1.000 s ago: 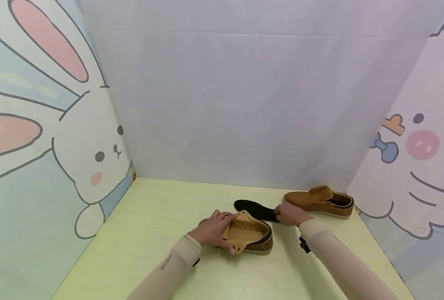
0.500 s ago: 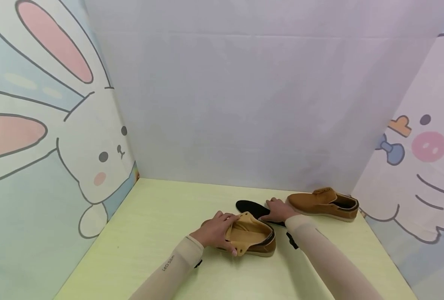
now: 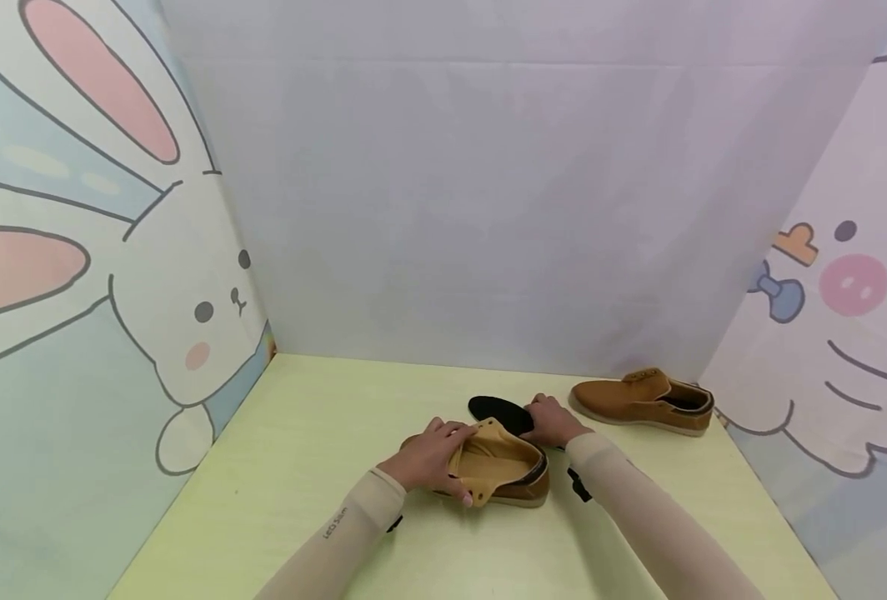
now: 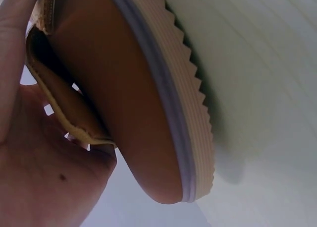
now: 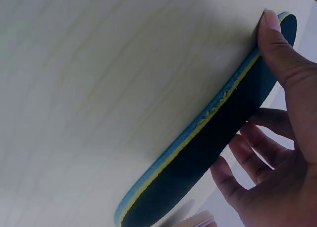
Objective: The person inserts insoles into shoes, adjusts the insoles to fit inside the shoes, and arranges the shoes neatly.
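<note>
My left hand [image 3: 430, 458] holds the tongue and lace flaps of a tan-brown shoe [image 3: 522, 493], spreading its opening. In the left wrist view the shoe's brown side [image 4: 124, 103] and ridged pale sole show, its toe away from the fingers. Just behind this shoe, my right hand [image 3: 554, 422] grips a black insole [image 3: 498, 410] about its middle. Seen by the right wrist camera, the insole [image 5: 218, 130] has blue and yellow layers along its edge. The thumb lies on one edge and the fingers on the other. Part of the insole is hidden behind the shoe and hand.
A second tan-brown shoe [image 3: 623, 403] stands at the back right, near the wall. The pale yellow tabletop [image 3: 323, 433] is enclosed by a plain grey back cloth [image 3: 473, 208] and side cloths with cartoon animals.
My right hand has shifted left along the insole, from its right end to nearer the middle, and changed its grip. The left hand and both shoes stay nearly in place.
</note>
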A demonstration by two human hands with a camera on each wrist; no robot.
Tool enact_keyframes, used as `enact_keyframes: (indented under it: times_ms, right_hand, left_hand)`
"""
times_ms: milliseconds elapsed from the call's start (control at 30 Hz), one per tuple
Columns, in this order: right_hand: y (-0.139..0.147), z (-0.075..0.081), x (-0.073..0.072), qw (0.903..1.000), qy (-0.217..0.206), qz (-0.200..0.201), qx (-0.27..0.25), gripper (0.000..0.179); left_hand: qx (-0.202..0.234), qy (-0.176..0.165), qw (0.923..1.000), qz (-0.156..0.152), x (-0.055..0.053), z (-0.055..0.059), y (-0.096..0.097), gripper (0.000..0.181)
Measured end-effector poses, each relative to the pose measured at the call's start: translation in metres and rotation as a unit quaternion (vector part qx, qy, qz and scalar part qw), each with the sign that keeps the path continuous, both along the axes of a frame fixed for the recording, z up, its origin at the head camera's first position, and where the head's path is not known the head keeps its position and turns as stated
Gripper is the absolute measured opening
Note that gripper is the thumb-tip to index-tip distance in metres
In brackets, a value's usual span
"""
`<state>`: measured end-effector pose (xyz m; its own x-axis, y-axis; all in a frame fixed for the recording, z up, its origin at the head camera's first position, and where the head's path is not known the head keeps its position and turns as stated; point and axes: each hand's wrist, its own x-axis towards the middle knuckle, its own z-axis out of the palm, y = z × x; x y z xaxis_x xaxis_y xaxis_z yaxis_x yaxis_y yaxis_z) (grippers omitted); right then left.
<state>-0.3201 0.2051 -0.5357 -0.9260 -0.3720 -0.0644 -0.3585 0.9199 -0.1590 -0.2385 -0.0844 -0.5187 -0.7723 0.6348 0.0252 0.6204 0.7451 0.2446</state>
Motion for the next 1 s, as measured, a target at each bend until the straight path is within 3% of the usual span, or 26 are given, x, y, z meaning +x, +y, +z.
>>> enact_keyframes:
  times_ms: [300,667,833,1000]
  right_hand:
    - [0.008,0.007,0.0,0.9995,-0.005,-0.019,-0.024,0.065]
    - [0.028,0.034,0.011,0.9966,0.06,-0.006,-0.056,0.045]
    - [0.038,0.055,0.016,0.9937,0.087,0.007,-0.07,0.034]
    - [0.039,0.086,0.028,0.9939,0.084,0.037,-0.062,0.021]
  left_hand:
    - [0.008,-0.005,1.0,-0.001,-0.004,-0.005,-0.002,0.121]
    - [0.013,-0.002,0.9999,-0.007,-0.004,-0.002,-0.003,0.119]
    - [0.016,0.005,0.9997,-0.016,-0.003,-0.001,-0.003,0.118]
    - [0.018,0.001,0.9998,-0.013,-0.002,-0.001,-0.003,0.117]
